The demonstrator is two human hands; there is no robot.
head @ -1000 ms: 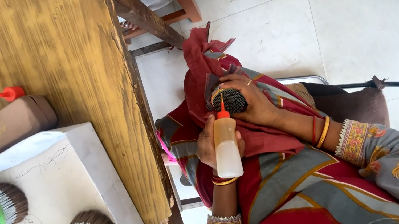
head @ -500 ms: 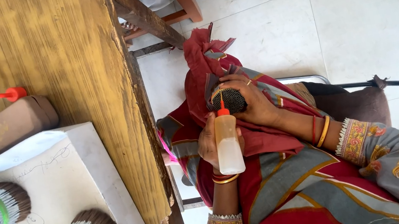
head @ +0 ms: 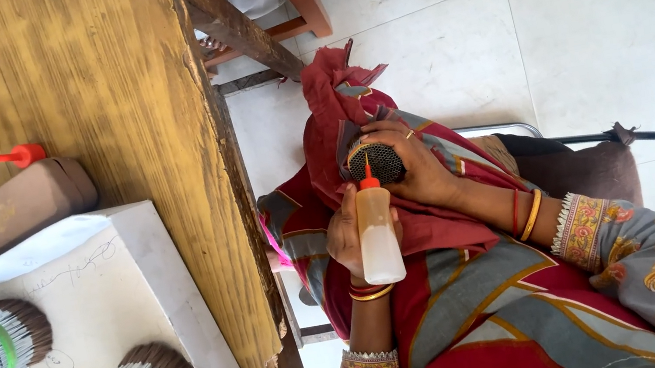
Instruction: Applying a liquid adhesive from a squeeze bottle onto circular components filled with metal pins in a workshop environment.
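A squeeze bottle [head: 378, 237] is being gripped in the closed left hand [head: 347, 238], its red nozzle set against a round bundle of thin tubes [head: 376, 163] being clasped in the right hand [head: 422, 168], over the lap beside the tabletop [head: 106, 79] edge. Filling appears underway; steady nozzle placement is needed next. The bundle's body is being hidden by fingers and cloth.

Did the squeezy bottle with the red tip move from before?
No. The squeeze bottle in the left hand has stayed put, its red tip at the dark round bundle the right hand holds, the same way off the wooden table edge.
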